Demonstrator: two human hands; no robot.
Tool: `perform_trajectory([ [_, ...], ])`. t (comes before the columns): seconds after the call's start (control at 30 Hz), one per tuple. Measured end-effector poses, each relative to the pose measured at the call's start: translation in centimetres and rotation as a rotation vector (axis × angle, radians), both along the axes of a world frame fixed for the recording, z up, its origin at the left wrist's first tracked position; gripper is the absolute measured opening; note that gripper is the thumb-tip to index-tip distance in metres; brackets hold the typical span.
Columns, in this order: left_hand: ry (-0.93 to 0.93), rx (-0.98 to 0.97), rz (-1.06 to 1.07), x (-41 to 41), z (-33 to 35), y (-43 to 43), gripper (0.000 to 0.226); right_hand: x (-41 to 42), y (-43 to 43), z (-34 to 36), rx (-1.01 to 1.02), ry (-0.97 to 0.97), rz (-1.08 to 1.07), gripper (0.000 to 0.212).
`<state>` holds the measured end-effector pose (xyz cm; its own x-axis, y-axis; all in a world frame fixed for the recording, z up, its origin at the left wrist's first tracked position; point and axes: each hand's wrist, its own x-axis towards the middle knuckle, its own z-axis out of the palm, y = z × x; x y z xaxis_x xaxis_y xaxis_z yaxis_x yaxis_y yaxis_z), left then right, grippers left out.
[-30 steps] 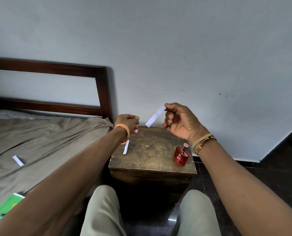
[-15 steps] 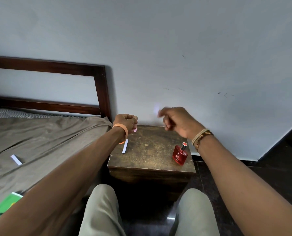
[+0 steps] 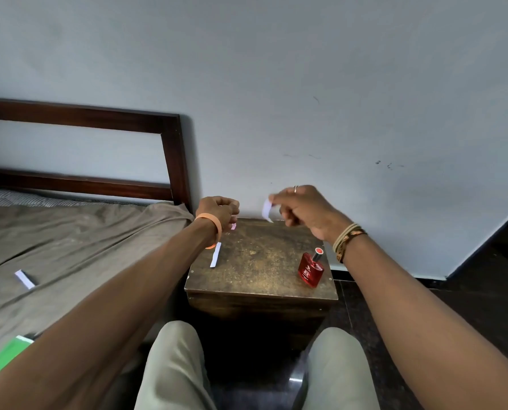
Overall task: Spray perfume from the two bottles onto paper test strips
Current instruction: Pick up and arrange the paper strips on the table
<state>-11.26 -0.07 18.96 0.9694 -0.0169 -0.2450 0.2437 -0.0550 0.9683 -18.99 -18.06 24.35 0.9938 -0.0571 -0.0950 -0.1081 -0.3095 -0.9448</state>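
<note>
"Dark wood, the stand point(image 3: 261, 261). Everything that matters sits on it or hangs over it, with the bed point(image 3: 69, 247) to its left."

"Where are the hands?"

"Both are over the stand's far edge, apart. The left hand point(image 3: 218, 213) is a fist, and a pink thing point(image 3: 233, 226) peeks out under it. I judge it to be the second bottle, though too little shows to be sure. The right hand point(image 3: 303, 208) pinches the held strip point(image 3: 267, 210) by its top end."

"And the strip's line?"

"Near upright, leaning a little, with the free end down toward the stand. It hangs in the gap between the hands, so the left fist is its close neighbour. A spray from there would go rightward across that gap onto the paper."

"The red bottle point(image 3: 310, 269)?"

"Upright at the stand's near right corner, just beside the right wrist and nearer the person than either hand. It is squat, glossy red, with pale lettering, a dark neck and a red-topped nozzle. The right hand is closer to it, but busy."

"Other paper?"

"A spare strip point(image 3: 215, 255) lies flat on the stand's left side, running away from the person, its far end near the left wrist. The bed strip point(image 3: 24, 279) lies on the sheet, well apart. All three are thin and white."
</note>
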Motion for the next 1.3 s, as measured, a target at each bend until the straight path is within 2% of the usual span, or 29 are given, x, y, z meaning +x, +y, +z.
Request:
perform_trajectory([
  [0.07, -0.004, 0.016, 0.008, 0.1, -0.1, 0.0, 0.017, 0.0, -0.2, 0.9, 0.532, -0.005, 0.040, 0.013],
  [0.1, -0.003, 0.022, 0.006, 0.1, -0.2, -0.1, 0.017, 0.2, -0.2, 1.2, 0.636, 0.006, 0.044, 0.013],
  [0.13, -0.002, 0.020, 0.000, 0.1, -0.1, -0.1, 0.016, 0.3, -0.2, 1.3, 0.614, 0.031, 0.026, 0.012],
  [0.17, -0.003, 0.016, -0.006, 0.0, -0.2, -0.2, 0.016, 0.4, -0.1, 1.1, 0.439, 0.069, 0.000, 0.010],
  [0.23, -0.008, 0.000, -0.014, 0.0, -0.2, -0.3, 0.015, 0.1, -0.1, 0.1, -0.239, 0.122, -0.009, 0.013],
  [0.27, -0.009, -0.009, -0.015, 0.0, -0.2, -0.3, 0.015, 0.0, 0.0, -0.4, -0.466, 0.119, -0.008, 0.015],
  [0.3, -0.010, -0.014, -0.015, 0.0, -0.2, -0.3, 0.014, -0.2, 0.2, -0.7, -0.512, 0.098, -0.001, 0.016],
  [0.33, -0.011, -0.018, -0.016, 0.0, -0.2, -0.3, 0.014, -0.2, 0.2, -0.6, -0.362, 0.063, 0.007, 0.016],
  [0.43, -0.010, 0.015, -0.015, 0.1, -0.5, -0.1, 0.016, -0.5, 0.1, 1.2, 0.467, 0.009, 0.060, 0.014],
  [0.47, -0.010, 0.018, -0.016, 0.1, -0.4, -0.1, 0.017, -0.2, -0.2, 1.7, 0.657, 0.011, 0.062, 0.017],
  [0.5, -0.009, 0.013, -0.019, 0.2, -0.5, 0.0, 0.017, 0.0, -0.3, 1.8, 0.763, 0.031, 0.060, 0.017],
  [0.53, -0.010, 0.007, -0.023, 0.1, -0.5, -0.1, 0.018, 0.3, -0.5, 1.4, 0.722, 0.072, 0.036, 0.014],
  [0.57, -0.009, 0.004, -0.020, 0.2, -0.5, -0.1, 0.017, 0.6, -0.6, 0.8, 0.486, 0.127, -0.004, 0.010],
  [0.63, -0.011, 0.008, -0.010, 0.3, -0.8, -0.2, 0.014, 0.4, -1.0, -1.1, -0.350, 0.195, -0.047, 0.011],
  [0.67, -0.011, 0.014, -0.011, 0.3, -0.8, -0.3, 0.012, 0.4, -1.2, -2.1, -0.515, 0.205, -0.088, 0.015],
  [0.73, -0.007, 0.018, -0.016, 0.4, -1.0, -0.4, 0.009, 0.5, -1.5, -3.4, -0.419, 0.166, -0.167, 0.020],
  [0.8, -0.006, 0.041, -0.018, 0.4, -1.4, -0.5, 0.006, 0.6, -1.7, -3.9, -0.460, 0.106, -0.200, 0.024],
  [1.07, 0.022, 0.045, -0.110, 0.5, -2.7, -2.1, 0.010, 1.3, -2.5, -4.3, -0.336, 0.046, -0.081, 0.025],
  [1.3, -0.009, 0.104, -0.260, 2.9, -5.2, -6.2, 0.009, 6.0, -4.4, -7.6, -0.368, 0.054, -0.030, 0.018],
])
